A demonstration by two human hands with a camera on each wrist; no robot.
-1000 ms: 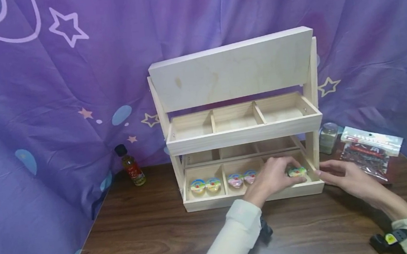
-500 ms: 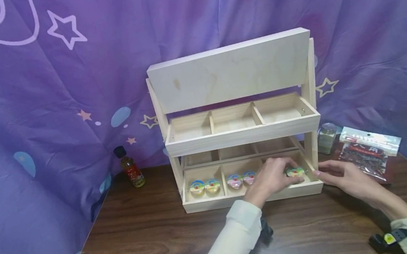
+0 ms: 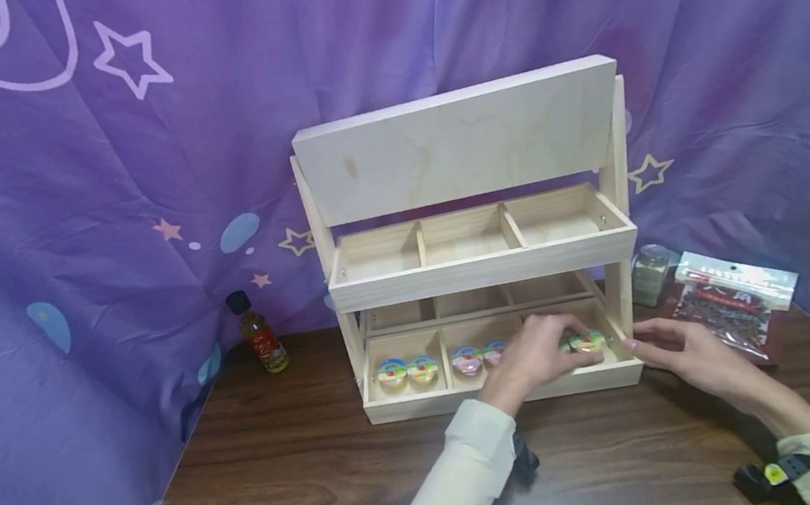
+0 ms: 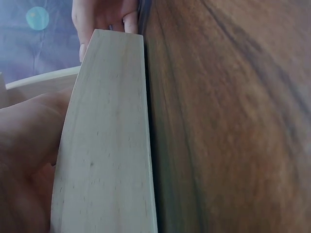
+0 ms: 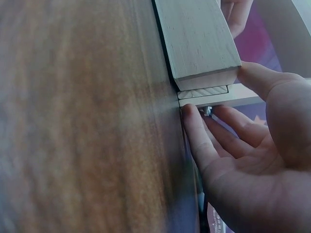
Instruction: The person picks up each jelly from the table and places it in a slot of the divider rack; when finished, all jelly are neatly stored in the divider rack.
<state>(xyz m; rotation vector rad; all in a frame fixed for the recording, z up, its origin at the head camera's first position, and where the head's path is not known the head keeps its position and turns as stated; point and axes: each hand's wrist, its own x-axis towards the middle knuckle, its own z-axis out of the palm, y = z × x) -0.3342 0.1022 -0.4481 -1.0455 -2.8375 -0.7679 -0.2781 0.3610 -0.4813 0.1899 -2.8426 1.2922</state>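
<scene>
A pale wooden two-tier shelf (image 3: 485,280) stands on the table. In the lower tray's right compartment, my left hand (image 3: 532,354) curls its thumb and fingers about a jelly cup (image 3: 587,341) with a green and yellow lid; part of the cup and most fingertips are hidden. Two yellow jelly cups (image 3: 407,370) sit in the left compartment, and pink jelly cups (image 3: 480,356) in the middle one, partly behind my left hand. My right hand (image 5: 252,141) grips the tray's right end, thumb at the front corner and fingers against the side panel (image 5: 221,99).
At the left stands a small sauce bottle (image 3: 262,335) with a black cap. Behind my right hand are a clear jar (image 3: 652,276) and a bag of dark dried spice (image 3: 730,307). A purple curtain (image 3: 225,123) hangs close behind the shelf.
My left hand has drawn slightly left in the right compartment, and a bit more green shows between its thumb and fingers. My right hand has stayed on the tray's end.
</scene>
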